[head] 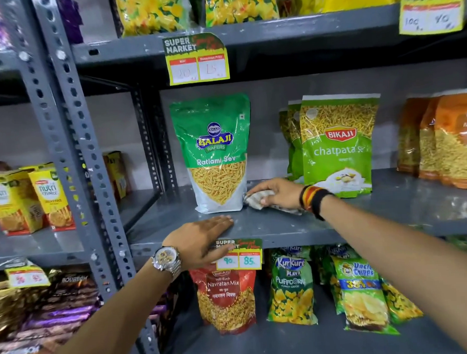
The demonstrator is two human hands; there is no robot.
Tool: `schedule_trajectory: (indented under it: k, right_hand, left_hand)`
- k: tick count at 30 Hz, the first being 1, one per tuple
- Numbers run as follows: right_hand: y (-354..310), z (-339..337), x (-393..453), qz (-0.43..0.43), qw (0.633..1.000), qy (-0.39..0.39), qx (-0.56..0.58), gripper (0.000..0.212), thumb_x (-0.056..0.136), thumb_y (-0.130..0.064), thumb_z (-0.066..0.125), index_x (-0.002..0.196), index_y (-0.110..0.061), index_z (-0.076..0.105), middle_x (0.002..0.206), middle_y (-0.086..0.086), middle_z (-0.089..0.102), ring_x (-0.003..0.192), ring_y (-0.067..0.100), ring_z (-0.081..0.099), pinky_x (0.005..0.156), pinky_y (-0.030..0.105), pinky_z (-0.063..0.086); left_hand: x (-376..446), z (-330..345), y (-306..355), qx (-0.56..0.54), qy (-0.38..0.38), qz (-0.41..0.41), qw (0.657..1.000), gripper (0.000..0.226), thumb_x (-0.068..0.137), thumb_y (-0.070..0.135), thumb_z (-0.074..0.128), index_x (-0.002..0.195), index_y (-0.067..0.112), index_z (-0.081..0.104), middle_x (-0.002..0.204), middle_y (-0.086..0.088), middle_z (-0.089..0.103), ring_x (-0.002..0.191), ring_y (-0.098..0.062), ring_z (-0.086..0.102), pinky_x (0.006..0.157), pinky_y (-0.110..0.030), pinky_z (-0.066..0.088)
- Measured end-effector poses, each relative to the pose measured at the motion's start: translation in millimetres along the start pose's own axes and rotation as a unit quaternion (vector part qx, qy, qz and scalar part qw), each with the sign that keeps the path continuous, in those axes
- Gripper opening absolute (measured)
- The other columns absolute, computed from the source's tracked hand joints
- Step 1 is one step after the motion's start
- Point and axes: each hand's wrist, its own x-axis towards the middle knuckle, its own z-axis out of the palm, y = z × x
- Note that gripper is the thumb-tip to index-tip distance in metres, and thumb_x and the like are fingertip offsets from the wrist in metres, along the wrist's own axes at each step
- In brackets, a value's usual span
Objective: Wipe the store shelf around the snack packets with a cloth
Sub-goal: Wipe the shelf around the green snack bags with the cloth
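Observation:
A grey metal shelf [270, 223] runs across the middle of the view. On it stands a green Balaji Ratlami Sev packet [215, 153], upright, and to its right a row of green Bikaji Chatpata packets [336, 144]. My right hand [278, 193] presses a crumpled pale cloth [255, 200] onto the shelf between the two, touching the Balaji packet's lower right corner. My left hand [203, 240] lies flat on the shelf's front edge, fingers together, just in front of the Balaji packet, holding nothing.
Orange snack packets [447, 141] stand at the shelf's far right. A price tag [239, 255] hangs from the front edge by my left hand. A perforated grey upright [91, 168] stands left. Biscuit boxes [28, 198] fill the left bay; more packets [292, 284] sit below.

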Motion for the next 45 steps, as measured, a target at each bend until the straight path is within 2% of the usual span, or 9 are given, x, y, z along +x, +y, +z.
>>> schedule_trajectory:
  k: [5,10,17,21,24,28,31,41,45]
  right_hand:
    - [5,16,7,-0.02,0.998,-0.03,-0.056,0.039,0.093,-0.011,0.056,0.127,-0.029,0.063,0.133,0.001,0.062,0.114,0.015,0.058,0.092,0.027,0.041]
    - [1,-28,-24,-0.047,0.979,-0.196,-0.004,0.035,0.092,-0.025,0.063,0.124,-0.041,0.063,0.122,0.013,0.066,0.094,0.027,0.059,0.088,0.034,0.042]
    - [34,-11,-34,0.036,0.999,0.006,0.002,0.033,0.091,-0.01,0.064,0.123,-0.02,0.065,0.117,-0.002,0.068,0.11,0.013,0.061,0.097,0.028,0.047]
    - [10,-8,-83,-0.001,0.998,-0.066,-0.003,0.031,0.095,-0.022,0.062,0.126,-0.028,0.062,0.089,-0.02,0.074,0.079,-0.005,0.069,0.076,0.013,0.052]
    - [5,-33,-117,-0.019,0.991,-0.129,0.042,0.035,0.093,-0.023,0.065,0.128,-0.028,0.063,0.113,-0.013,0.072,0.103,0.005,0.067,0.093,0.018,0.05]
    - [25,-42,-100,0.011,0.998,0.031,0.045,0.035,0.094,-0.013,0.063,0.128,-0.022,0.063,0.123,-0.005,0.068,0.105,0.002,0.064,0.096,0.023,0.047]
    - [29,-28,-78,0.036,0.998,-0.056,0.003,0.032,0.094,-0.014,0.063,0.124,-0.025,0.064,0.117,-0.007,0.068,0.09,-0.011,0.06,0.084,0.014,0.046]
    - [36,-18,97,0.129,0.977,0.172,-0.011,0.033,0.09,-0.023,0.062,0.116,-0.004,0.068,0.121,0.018,0.068,0.111,0.033,0.064,0.092,0.032,0.051]
    - [52,-9,137,0.166,0.975,0.14,-0.047,0.02,0.082,-0.021,0.066,0.097,-0.011,0.073,0.096,0.017,0.07,0.097,0.037,0.068,0.07,0.03,0.052]
  left_hand:
    - [-6,-1,-5,0.013,-0.005,-0.009,1.0,0.068,0.099,0.063,0.039,0.15,0.018,0.044,0.147,-0.005,0.056,0.131,-0.02,0.056,0.099,-0.039,0.053]
    - [-6,-2,-3,0.015,-0.009,-0.018,1.0,0.067,0.098,0.061,0.04,0.149,0.018,0.046,0.146,-0.005,0.056,0.13,-0.02,0.056,0.1,-0.038,0.052]
    - [-5,-8,2,-0.007,-0.034,-0.028,0.999,0.069,0.098,0.061,0.039,0.15,0.016,0.044,0.147,-0.007,0.055,0.131,-0.023,0.056,0.103,-0.041,0.05]
    - [-5,-10,3,-0.007,-0.046,-0.035,0.998,0.071,0.098,0.062,0.035,0.15,0.016,0.043,0.148,-0.008,0.054,0.132,-0.024,0.055,0.105,-0.04,0.047]
    - [-4,-11,4,-0.004,-0.051,-0.042,0.998,0.071,0.097,0.063,0.035,0.15,0.017,0.044,0.148,-0.008,0.054,0.131,-0.024,0.056,0.106,-0.039,0.046]
    - [4,-12,8,-0.009,-0.069,-0.038,0.997,0.072,0.099,0.064,0.032,0.154,0.018,0.037,0.152,-0.007,0.049,0.136,-0.023,0.051,0.11,-0.038,0.042]
    - [16,-7,13,-0.01,-0.088,-0.019,0.996,0.075,0.099,0.069,0.022,0.157,0.021,0.028,0.158,-0.005,0.041,0.141,-0.021,0.045,0.113,-0.042,0.041]
    - [26,6,8,-0.041,-0.094,0.0,0.995,0.073,0.1,0.065,0.022,0.16,0.024,0.015,0.166,0.0,0.024,0.151,-0.015,0.024,0.121,-0.039,0.028]
    - [26,8,7,-0.03,-0.086,0.015,0.996,0.072,0.101,0.062,0.024,0.16,0.021,0.014,0.166,0.0,0.021,0.152,-0.014,0.019,0.121,-0.026,0.01]
